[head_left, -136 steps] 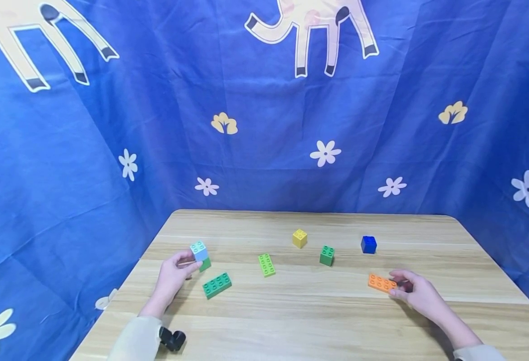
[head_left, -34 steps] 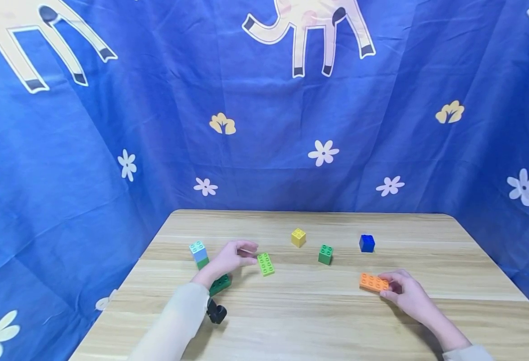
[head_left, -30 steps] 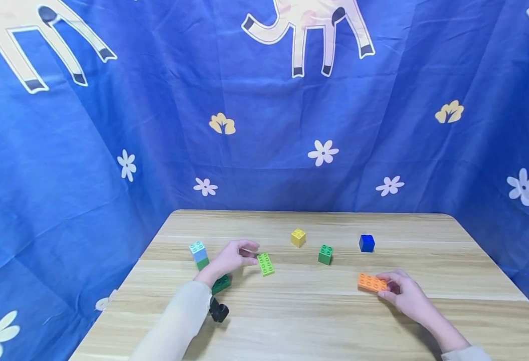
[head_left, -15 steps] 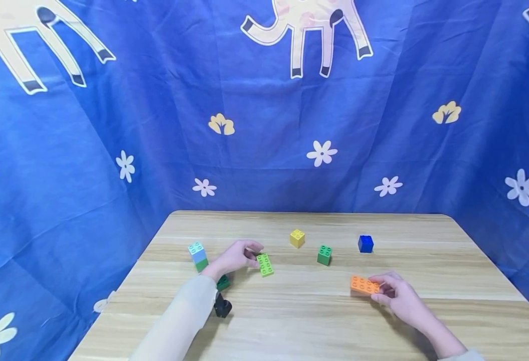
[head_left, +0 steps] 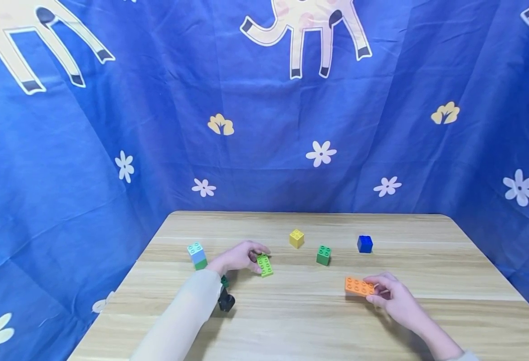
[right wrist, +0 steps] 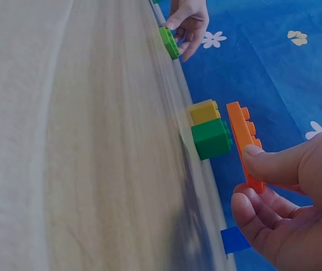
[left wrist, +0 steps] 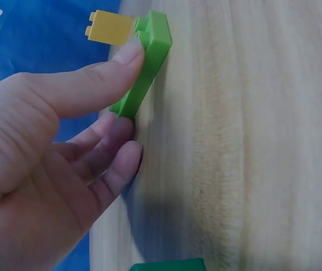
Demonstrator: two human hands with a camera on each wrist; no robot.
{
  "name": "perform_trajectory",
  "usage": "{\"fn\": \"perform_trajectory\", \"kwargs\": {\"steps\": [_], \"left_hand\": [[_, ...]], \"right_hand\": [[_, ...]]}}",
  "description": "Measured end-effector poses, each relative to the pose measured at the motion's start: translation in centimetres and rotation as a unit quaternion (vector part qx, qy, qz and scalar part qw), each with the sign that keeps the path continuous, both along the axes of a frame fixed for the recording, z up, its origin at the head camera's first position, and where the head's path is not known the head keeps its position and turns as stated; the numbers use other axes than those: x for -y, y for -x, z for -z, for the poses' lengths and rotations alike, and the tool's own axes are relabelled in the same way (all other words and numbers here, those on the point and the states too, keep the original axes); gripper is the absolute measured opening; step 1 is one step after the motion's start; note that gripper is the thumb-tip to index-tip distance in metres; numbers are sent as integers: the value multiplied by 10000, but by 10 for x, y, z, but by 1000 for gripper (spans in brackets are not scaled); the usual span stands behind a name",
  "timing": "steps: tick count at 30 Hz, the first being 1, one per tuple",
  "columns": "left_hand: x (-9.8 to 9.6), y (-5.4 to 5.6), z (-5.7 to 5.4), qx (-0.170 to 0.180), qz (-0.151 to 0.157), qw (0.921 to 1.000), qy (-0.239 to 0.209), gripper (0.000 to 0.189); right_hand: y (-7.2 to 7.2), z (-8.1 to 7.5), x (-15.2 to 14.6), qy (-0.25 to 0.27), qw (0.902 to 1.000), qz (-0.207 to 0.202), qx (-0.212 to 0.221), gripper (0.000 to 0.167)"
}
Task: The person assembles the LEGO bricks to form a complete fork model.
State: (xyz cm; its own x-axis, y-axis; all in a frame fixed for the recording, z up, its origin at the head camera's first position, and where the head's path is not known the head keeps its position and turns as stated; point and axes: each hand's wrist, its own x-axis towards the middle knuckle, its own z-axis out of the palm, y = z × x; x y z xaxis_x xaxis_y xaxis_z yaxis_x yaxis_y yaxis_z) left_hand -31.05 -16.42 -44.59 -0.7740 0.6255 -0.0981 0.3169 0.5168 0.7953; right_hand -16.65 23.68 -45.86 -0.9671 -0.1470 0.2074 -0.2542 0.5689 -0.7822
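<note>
My left hand (head_left: 241, 256) is at the lime-green brick (head_left: 265, 265), thumb and fingers on its sides; the brick lies on the table. In the left wrist view the thumb (left wrist: 128, 53) presses near one end of the lime brick (left wrist: 149, 59). My right hand (head_left: 392, 300) pinches an orange brick (head_left: 359, 286) by one end. In the right wrist view the orange brick (right wrist: 243, 141) appears raised off the tabletop, studs pointing away from it. A dark green brick (head_left: 224, 281) is mostly hidden behind the left forearm.
A light-blue brick (head_left: 196, 250) sits on a green one (head_left: 201, 263) at the left. Small yellow (head_left: 297, 238), green (head_left: 323, 255) and dark-blue (head_left: 365, 244) bricks stand farther back on the wooden table (head_left: 291, 321). A blue curtain (head_left: 264, 100) hangs behind.
The left hand has gone from the light-blue and green stack to the lime brick and closed around it. The right hand has carried the orange brick leftward and slightly up.
</note>
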Motion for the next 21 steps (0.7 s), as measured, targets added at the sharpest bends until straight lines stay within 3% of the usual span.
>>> {"fn": "perform_trajectory", "kwargs": {"steps": [4, 13, 21], "left_hand": [[-1, 2, 0, 55, 13, 9999, 111, 51], [-2, 0, 2, -143, -268, 9994, 191, 49], [-2, -1, 2, -169, -351, 9991, 145, 50]], "right_hand": [[0, 0, 1, 14, 10000, 22, -53, 36], [-1, 3, 5, 125, 9999, 27, -23, 36], [-2, 3, 11, 64, 9996, -281, -46, 36]]}}
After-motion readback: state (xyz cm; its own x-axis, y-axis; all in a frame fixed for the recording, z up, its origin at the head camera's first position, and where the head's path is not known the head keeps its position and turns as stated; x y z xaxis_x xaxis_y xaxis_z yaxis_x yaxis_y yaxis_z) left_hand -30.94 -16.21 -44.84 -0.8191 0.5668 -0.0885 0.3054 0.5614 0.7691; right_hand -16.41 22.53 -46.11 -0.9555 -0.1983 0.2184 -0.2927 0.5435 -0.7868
